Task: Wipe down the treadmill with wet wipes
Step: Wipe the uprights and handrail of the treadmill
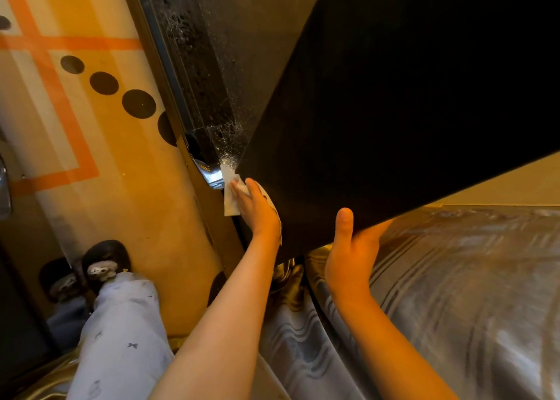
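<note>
The treadmill's black deck (pixel 394 112) is tilted up and fills the upper right. Its glossy side rail (pixel 209 75) runs along the left, speckled with pale dust. My left hand (pixel 256 207) lies flat against the deck's lower left corner and presses a white wet wipe (pixel 230 201) onto it; part of the wipe sticks out past my fingertips. My right hand (pixel 348 257) grips the deck's near end, with the thumb up on the top face and the fingers hidden underneath.
A bed with a grey striped cover (pixel 469 293) lies at the right, under the raised deck. A yellow floor mat (pixel 91 112) with orange stripes and black dots is at the left. My leg in light pyjamas (pixel 121 324) and a black slipper (pixel 104 263) stand at the lower left.
</note>
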{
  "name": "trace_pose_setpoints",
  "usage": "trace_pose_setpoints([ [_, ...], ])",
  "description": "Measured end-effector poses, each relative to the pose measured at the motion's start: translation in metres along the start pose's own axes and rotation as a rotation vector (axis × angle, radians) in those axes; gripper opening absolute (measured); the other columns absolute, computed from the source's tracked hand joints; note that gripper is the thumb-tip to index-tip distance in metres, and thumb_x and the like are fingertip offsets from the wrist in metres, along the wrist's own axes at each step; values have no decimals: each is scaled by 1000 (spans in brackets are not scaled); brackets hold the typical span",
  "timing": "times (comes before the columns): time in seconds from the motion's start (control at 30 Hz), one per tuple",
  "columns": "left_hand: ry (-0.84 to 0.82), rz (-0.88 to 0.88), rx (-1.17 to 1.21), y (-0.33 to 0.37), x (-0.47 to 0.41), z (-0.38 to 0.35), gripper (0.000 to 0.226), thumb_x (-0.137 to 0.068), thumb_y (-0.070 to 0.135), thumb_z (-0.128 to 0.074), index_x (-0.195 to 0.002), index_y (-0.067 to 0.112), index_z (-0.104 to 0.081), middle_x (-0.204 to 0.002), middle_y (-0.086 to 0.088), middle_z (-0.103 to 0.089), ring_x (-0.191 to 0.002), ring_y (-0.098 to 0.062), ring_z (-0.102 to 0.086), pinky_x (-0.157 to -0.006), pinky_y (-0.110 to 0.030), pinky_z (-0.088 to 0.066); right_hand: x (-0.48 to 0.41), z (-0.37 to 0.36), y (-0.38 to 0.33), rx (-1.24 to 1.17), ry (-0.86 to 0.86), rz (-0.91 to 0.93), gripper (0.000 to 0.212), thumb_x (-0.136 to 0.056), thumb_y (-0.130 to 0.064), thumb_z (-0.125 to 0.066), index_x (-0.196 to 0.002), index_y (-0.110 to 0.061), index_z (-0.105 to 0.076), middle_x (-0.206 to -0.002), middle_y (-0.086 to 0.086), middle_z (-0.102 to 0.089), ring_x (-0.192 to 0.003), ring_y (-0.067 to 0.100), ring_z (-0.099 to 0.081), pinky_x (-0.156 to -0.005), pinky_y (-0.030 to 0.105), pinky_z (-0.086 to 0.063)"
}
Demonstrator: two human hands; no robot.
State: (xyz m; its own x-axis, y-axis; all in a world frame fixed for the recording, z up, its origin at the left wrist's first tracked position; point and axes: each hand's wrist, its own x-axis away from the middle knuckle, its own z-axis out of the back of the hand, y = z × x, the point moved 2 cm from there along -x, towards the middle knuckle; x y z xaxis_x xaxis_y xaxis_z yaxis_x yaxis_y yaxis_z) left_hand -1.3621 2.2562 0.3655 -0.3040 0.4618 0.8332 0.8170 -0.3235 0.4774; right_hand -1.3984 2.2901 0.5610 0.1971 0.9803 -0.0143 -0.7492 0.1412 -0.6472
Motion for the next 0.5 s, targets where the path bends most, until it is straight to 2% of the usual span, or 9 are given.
trace_pose_setpoints([
  [0.07, -37, -65, 0, 24, -2, -7, 101, -71, 80, -27, -156, 30, -5, -162, -3, -16, -148, -23, -17, -120, -49, -19, 0, 0, 3, -15, -5, 4, 120, -75, -86, -37, -151, 0, -3, -128, 8, -47, -117, 29, -50, -96, 12, -42],
  [0.13, -64, -135, 15, 44, 2, -14, 91, -79, 71, -30, -156, 28, -5, -162, -3, -15, -149, -22, -16, -120, -49, -20, 0, 0, 2, -29, -12, 0, 121, -73, -86, -39, -151, -1, -2, -136, 8, -45, -122, 25, -49, -92, 5, -40],
  [0.23, -92, -243, -9, 66, 14, -24, 80, -86, 60, -29, -156, 27, -7, -163, 0, -12, -150, -19, -12, -121, -48, -17, 0, -2, -1, -62, 7, -19, 114, -78, -79, -44, -151, -3, 1, -128, -12, -42, -119, 13, -46, -81, -5, -36],
  [0.33, -121, -315, -52, 73, 33, -27, 77, -90, 58, -28, -156, 27, -3, -164, 4, -6, -150, -15, -5, -122, -48, -13, 2, -2, 0, -68, 5, -35, 118, -76, -83, -41, -151, -4, 3, -128, -9, -38, -119, 13, -45, -79, -6, -35],
  [0.43, -150, -373, -98, 77, 55, -32, 73, -92, 56, -26, -155, 29, 0, -164, 9, -1, -150, -9, 0, -123, -47, -8, 2, 0, 3, -52, -17, -40, 106, -85, -67, -50, -151, -3, 3, -130, -7, -34, -120, 13, -42, -79, -8, -30],
  [0.5, -159, -391, -110, 84, 69, -35, 69, -93, 55, -25, -153, 34, 2, -164, 11, 2, -150, -8, 1, -123, -46, -7, 0, 2, 2, -36, -62, -49, 92, -92, -46, -55, -151, -4, 2, -126, -18, -33, -119, 10, -42, -77, -8, -29],
])
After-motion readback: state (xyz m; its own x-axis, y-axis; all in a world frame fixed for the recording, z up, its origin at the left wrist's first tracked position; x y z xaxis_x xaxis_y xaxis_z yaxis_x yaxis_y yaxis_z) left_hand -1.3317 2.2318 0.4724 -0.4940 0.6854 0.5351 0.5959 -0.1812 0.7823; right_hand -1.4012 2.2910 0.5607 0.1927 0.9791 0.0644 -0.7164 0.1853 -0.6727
